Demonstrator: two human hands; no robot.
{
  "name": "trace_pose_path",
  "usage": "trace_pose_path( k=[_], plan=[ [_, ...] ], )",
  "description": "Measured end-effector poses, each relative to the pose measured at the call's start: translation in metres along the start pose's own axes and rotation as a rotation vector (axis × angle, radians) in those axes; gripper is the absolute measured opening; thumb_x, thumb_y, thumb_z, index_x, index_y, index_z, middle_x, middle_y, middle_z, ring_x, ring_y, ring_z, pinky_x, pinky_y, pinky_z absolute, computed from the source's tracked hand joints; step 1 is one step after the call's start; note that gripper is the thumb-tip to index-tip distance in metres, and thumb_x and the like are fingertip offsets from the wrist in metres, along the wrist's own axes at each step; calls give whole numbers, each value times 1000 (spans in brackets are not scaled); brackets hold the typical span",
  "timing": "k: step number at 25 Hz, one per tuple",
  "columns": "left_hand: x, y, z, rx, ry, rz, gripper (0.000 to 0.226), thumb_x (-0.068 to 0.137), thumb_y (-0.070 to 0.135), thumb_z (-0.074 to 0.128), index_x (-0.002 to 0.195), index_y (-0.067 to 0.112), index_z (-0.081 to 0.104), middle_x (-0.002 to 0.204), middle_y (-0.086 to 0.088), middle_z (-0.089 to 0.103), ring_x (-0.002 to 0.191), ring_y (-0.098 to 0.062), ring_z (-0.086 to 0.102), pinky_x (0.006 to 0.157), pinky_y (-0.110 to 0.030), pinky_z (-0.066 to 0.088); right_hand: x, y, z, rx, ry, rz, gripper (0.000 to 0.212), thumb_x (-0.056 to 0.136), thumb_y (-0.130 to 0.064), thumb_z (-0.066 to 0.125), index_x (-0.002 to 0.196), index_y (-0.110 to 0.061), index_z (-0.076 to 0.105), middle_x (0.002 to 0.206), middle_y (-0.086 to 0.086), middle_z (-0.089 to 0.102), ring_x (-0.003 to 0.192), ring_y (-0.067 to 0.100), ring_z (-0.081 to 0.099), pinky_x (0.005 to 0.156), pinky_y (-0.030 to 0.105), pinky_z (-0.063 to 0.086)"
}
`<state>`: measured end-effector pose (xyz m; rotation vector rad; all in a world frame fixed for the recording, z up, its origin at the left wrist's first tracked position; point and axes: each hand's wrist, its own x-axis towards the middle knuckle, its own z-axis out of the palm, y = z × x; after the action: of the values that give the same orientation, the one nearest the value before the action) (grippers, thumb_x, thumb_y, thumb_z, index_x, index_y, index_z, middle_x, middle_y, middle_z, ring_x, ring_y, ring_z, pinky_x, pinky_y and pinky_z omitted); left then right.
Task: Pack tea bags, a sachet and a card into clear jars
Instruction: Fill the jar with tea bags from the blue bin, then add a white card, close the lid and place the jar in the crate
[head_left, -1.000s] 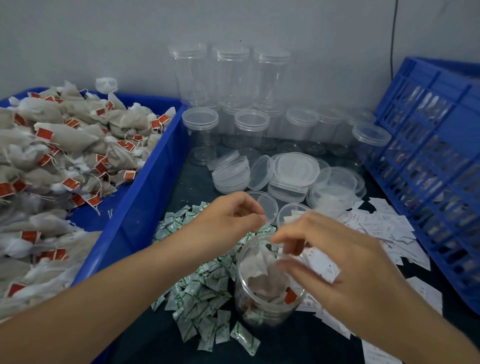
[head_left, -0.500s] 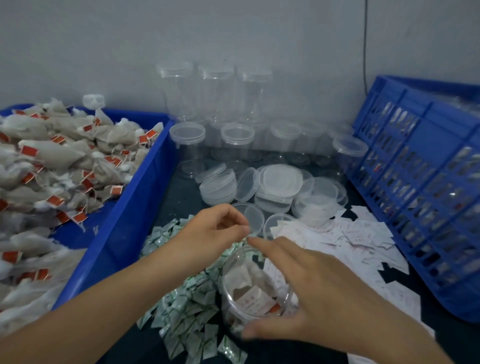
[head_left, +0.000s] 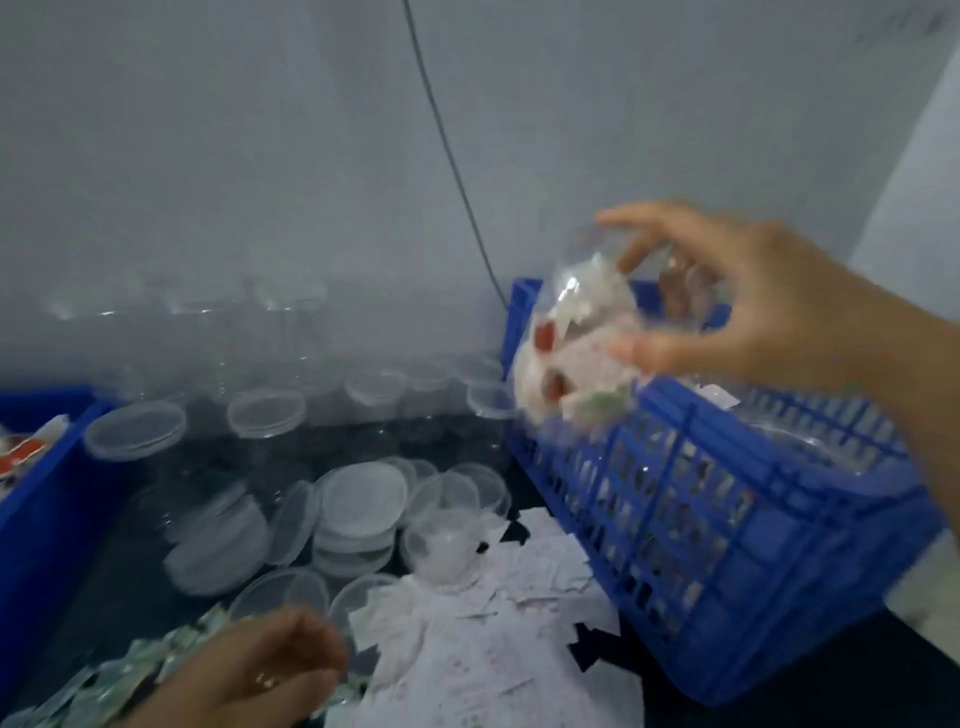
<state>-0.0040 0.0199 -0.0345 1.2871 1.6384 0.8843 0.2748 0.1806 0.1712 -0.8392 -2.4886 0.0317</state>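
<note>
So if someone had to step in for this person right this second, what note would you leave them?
Right hand: fingers curled round a filled clear jar, tilted in the air over the blue crate.
Left hand: low over the green sachets; too blurred to tell if it holds anything.
Supplies: cards beside the sachets, loose lids and empty jars behind, tea bags in the blue bin far left.
Done: this jar holds tea bags and a green sachet; card and lid unclear.
Left: probably set it in the crate, then fill the empty jars.
</note>
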Motion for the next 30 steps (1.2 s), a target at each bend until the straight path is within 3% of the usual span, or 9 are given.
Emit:
trace_pose_path(
  k=[2, 5, 10, 13, 17, 19, 22, 27, 30],
  plan=[
    [19, 24, 15, 51, -52, 70, 10, 82, 31, 70, 88, 39, 69, 101, 10, 69, 87, -1, 66, 79, -9, 47, 25, 45, -27, -82, 111, 102, 93, 61, -75, 77, 139, -33, 47, 113, -12, 61, 80, 8, 58, 80, 31, 44],
    [58, 73, 42, 97, -78, 229, 23, 86, 17, 69, 78, 38, 69, 91, 7, 68, 78, -5, 62, 79, -18, 48, 54, 113, -48, -194, 183, 261, 87, 66, -55, 84, 137, -24, 43, 122, -1, 59, 88, 19, 54, 80, 32, 38],
    [112, 168, 97, 267, -16, 560, 14, 95, 24, 56, 91, 37, 56, 98, 19, 54, 91, 11, 49, 78, -9, 41, 67, 209, -49, -277, 47, 463, 96, 62, -48, 90, 135, -15, 36, 125, 8, 57, 98, 25, 55, 82, 37, 44],
    [134, 207, 119, 271, 69, 718, 8, 97, 24, 51, 102, 29, 54, 110, 18, 50, 100, 8, 45, 84, -5, 37, 58, 250, -45, -373, -49, 539, 95, 63, -41, 92, 135, -11, 36, 126, 13, 56, 98, 27, 54, 88, 40, 48],
    [159, 232, 142, 249, 4, 741, 12, 98, 23, 49, 107, 25, 57, 116, 15, 52, 102, -1, 52, 77, -8, 42, 33, 271, -59, -414, -355, 733, 84, 67, -46, 89, 125, -11, 39, 116, 11, 60, 91, 30, 65, 81, 43, 58],
    [169, 238, 155, 266, -47, 743, 16, 98, 21, 51, 111, 23, 59, 119, 14, 54, 104, -4, 54, 75, -9, 43, 20, 264, -68, -325, -519, 810, 82, 62, -52, 88, 120, -10, 49, 106, 9, 64, 85, 29, 73, 71, 37, 62],
    [189, 250, 171, 343, -99, 722, 23, 95, 18, 55, 118, 18, 59, 122, 9, 57, 109, -3, 50, 84, -11, 39, 2, 250, -66, -191, -693, 832, 82, 49, -55, 90, 113, -17, 55, 101, 7, 71, 81, 26, 76, 62, 28, 60],
    [228, 276, 187, 628, -155, 703, 34, 95, 12, 53, 129, 14, 56, 134, -2, 55, 123, -17, 50, 100, -26, 40, -15, 246, -57, -142, -811, 803, 88, 42, -58, 90, 113, -25, 50, 111, 6, 65, 84, 23, 76, 69, 30, 62],
    [249, 288, 204, 823, -369, 663, 45, 96, 2, 43, 139, 15, 49, 145, -5, 46, 131, -21, 45, 106, -31, 37, -20, 250, -50, -126, -875, 819, 82, 52, -53, 93, 113, -21, 49, 109, 7, 66, 84, 27, 76, 67, 29, 60]
  ],
)
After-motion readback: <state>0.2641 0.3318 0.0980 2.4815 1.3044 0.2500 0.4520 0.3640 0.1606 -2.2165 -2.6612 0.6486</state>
